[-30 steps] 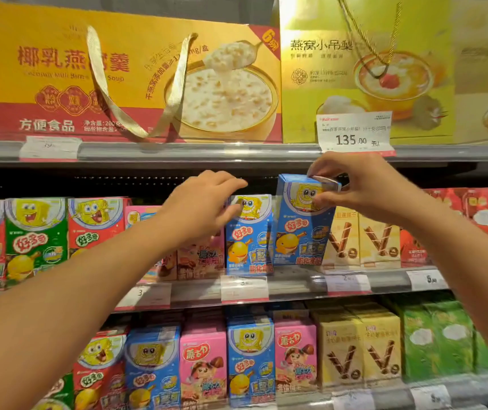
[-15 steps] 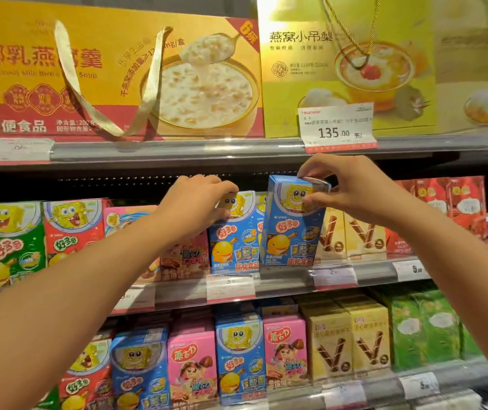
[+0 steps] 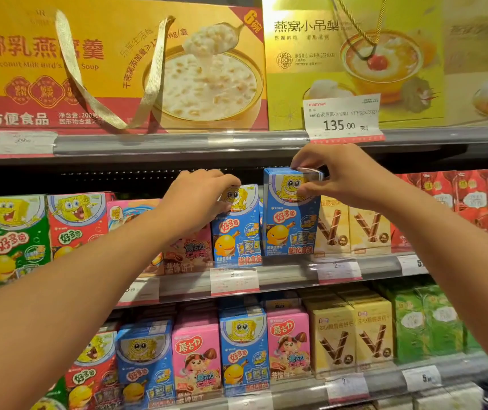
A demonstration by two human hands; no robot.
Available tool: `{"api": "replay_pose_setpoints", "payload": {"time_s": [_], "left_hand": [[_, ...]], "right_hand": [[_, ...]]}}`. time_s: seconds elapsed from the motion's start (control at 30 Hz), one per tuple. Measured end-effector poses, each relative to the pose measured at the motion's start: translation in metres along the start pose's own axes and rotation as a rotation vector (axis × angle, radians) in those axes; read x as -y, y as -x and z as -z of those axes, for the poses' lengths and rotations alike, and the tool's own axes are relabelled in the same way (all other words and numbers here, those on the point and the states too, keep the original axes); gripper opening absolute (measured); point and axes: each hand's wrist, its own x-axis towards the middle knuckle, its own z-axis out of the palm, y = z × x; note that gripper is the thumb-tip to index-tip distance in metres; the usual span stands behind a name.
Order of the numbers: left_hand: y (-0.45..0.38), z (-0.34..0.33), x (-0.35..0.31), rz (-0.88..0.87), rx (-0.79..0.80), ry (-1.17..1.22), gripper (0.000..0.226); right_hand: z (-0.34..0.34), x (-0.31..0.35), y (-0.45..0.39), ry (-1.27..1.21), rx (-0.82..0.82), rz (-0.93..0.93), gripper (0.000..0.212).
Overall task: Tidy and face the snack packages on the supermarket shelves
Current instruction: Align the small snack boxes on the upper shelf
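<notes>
Two blue cartoon snack boxes stand side by side on the middle shelf (image 3: 290, 276). My right hand (image 3: 334, 173) pinches the top of the right blue box (image 3: 291, 223), which sits slightly higher and further forward. My left hand (image 3: 198, 196) grips the top corner of the left blue box (image 3: 236, 235), fingers curled over its upper left edge. A pink snack box (image 3: 188, 247) stands just left of it, partly hidden by my left wrist.
Yellow wafer-stick boxes (image 3: 352, 229) stand right of the blue boxes, red boxes (image 3: 455, 196) beyond them. Green (image 3: 15, 238) and red cartoon boxes (image 3: 77, 223) fill the left. Large gift boxes (image 3: 118, 69) sit on the top shelf. The lower shelf holds mixed snack boxes (image 3: 242, 350).
Both hands stay on the same two blue boxes. The view has shifted a little to the right, and the right blue box has barely moved.
</notes>
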Motion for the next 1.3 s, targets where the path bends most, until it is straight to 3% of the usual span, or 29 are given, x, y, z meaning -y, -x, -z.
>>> {"api": "replay_pose_setpoints", "payload": {"time_s": [0.7, 1.13, 1.3], "left_hand": [[0.002, 0.003, -0.006, 0.023, 0.019, 0.005, 0.050], [-0.004, 0.001, -0.015, 0.041, 0.027, -0.027, 0.054], [-0.014, -0.002, -0.040, -0.052, -0.022, 0.033, 0.057]], "right_hand": [[-0.022, -0.008, -0.014, 0.014, 0.044, -0.053, 0.034], [-0.029, -0.018, -0.017, 0.124, 0.215, -0.062, 0.042], [-0.021, -0.039, -0.008, 0.240, 0.095, -0.072, 0.040]]}}
